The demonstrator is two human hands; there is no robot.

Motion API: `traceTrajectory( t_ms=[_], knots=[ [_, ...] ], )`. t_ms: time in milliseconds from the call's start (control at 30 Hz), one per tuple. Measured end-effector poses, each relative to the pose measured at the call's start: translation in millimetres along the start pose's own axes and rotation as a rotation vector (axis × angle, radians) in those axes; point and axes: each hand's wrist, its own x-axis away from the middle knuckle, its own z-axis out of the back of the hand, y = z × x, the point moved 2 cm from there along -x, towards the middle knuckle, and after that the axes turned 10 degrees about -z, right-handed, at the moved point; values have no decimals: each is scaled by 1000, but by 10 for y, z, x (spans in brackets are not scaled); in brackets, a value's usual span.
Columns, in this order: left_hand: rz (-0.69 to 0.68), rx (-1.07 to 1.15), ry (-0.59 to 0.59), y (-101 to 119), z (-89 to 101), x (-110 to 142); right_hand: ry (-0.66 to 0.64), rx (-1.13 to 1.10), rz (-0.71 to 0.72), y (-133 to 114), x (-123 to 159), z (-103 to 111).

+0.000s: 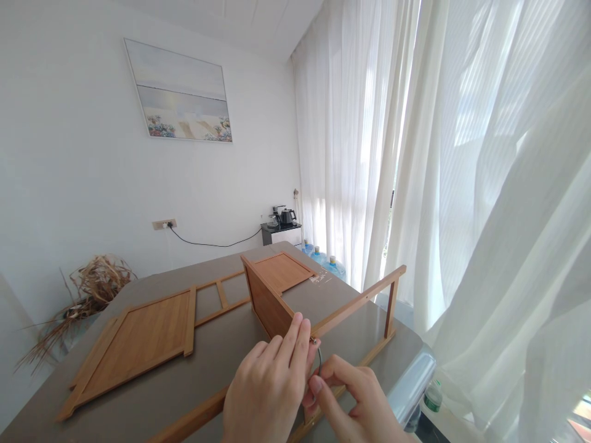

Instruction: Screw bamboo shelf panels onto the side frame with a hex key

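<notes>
My left hand [270, 384] grips the corner where an upright slatted wooden panel [268, 298] meets a wooden frame [357, 307]. Its fingers lie along the joint, and part of that corner is hidden behind them. In my right hand [357, 400], thumb and forefinger pinch a thin bent metal hex key [320, 362]. The key's upper end is at a small bolt [313, 340] in the frame's corner. Whether the key sits fully in the bolt head I cannot tell.
More wooden panels lie flat on the grey table [217, 369]: a slatted one [157, 332] at left and another [281, 271] at the back. Dried plants [99, 283] stand at far left. Water jugs [332, 266] and white curtains [429, 203] are beyond the right edge.
</notes>
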Motion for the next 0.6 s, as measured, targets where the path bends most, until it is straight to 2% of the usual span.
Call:
traceTrajectory(
  t_ms=[133,267,433,533,600],
  knots=[
    [6,5,-1,2,4,-10,138,237,274,48,23,12],
    [14,1,22,7,8,-16,231,413,341,66,-8,171],
    [25,-6,34,5,13,-15,134,515,338,75,-61,350],
    [19,1,27,-1,11,-14,76,553,359,82,-68,383],
    [19,0,22,-2,10,-13,81,568,365,86,-69,392]
  ],
)
